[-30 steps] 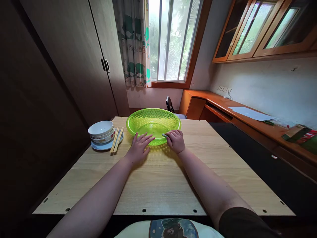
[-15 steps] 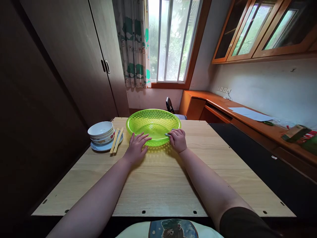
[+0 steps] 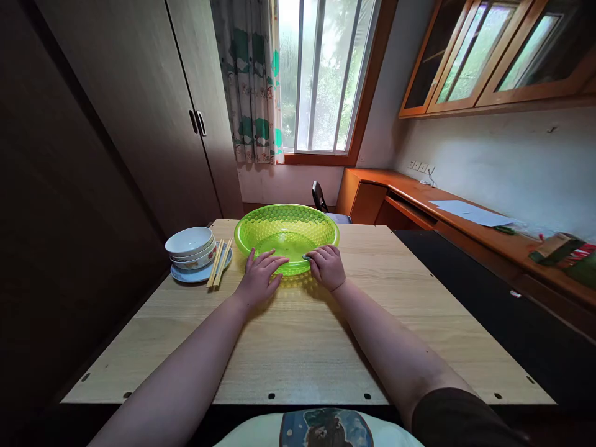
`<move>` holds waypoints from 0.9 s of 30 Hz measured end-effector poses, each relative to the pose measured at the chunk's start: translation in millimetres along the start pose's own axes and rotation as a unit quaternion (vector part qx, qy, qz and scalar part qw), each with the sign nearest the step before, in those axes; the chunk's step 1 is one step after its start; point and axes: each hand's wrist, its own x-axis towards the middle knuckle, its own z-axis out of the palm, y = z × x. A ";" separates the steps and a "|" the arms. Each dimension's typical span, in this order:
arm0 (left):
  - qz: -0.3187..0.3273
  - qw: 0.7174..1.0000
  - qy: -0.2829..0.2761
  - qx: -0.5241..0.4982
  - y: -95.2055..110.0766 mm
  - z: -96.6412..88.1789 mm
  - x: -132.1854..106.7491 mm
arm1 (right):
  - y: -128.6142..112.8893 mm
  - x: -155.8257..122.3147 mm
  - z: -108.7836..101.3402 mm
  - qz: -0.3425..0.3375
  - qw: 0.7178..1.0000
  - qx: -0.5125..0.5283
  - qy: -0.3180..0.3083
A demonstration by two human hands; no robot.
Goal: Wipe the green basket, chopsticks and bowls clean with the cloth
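A translucent green plastic basin (image 3: 285,269) with a dimpled wall stands upright on the wooden table. Resting on its near rim, toward the left, is my left hand (image 3: 263,276), fingers spread and holding nothing. On the near right of the rim, my right hand (image 3: 328,267) is closed around a small pale blue-green cloth (image 3: 306,257). Only a bit of that cloth shows past the fingers; the rest is hidden. No other object is visible inside the basin.
Left of the basin, several stacked white bowls (image 3: 189,241) sit on a blue plate (image 3: 184,275). Wooden chopsticks (image 3: 218,264) lean across the plate's right edge. A chair (image 3: 319,196) stands beyond the table, and a desk with papers (image 3: 470,212) runs along the right wall.
My right hand has slid left along the rim with the cloth. The basin has shifted very slightly left. My left hand has moved slightly right, still spread on the rim.
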 end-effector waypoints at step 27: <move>0.041 0.999 -0.002 0.028 1.0 3.2 -3.3 | -8.8 0.6 1.6 -0.009 0.999 0.007 0.031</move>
